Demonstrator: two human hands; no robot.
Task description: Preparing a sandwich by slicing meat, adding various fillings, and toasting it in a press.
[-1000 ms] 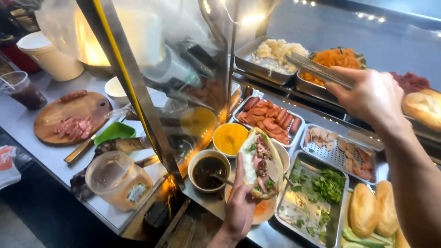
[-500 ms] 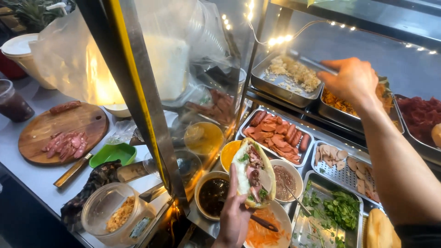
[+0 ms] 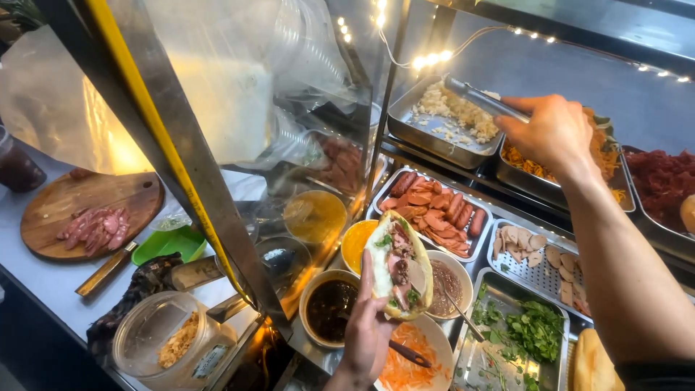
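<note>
My left hand [image 3: 366, 329] holds an opened bread roll [image 3: 399, 265] filled with meat slices and greens, above a bowl of dark sauce [image 3: 331, 309]. My right hand [image 3: 552, 132] is stretched out to the back trays and grips metal tongs [image 3: 483, 98]. The tong tips reach over a steel tray of pale shredded filling [image 3: 456, 116]. Under the hand is a tray of orange shredded filling [image 3: 531, 164].
Trays hold sliced sausage [image 3: 432, 208], pale meat slices [image 3: 537, 253], herbs [image 3: 527, 333] and dark red shreds [image 3: 662, 181]. Shredded carrot fills a bowl [image 3: 410, 362]. A wooden board with sliced sausage [image 3: 90, 213] lies at the left. A metal post [image 3: 181, 159] and plastic sheeting stand in front.
My right hand with the tongs has moved from the orange tray toward the pale filling tray. The view has shifted closer; my left hand still holds the roll.
</note>
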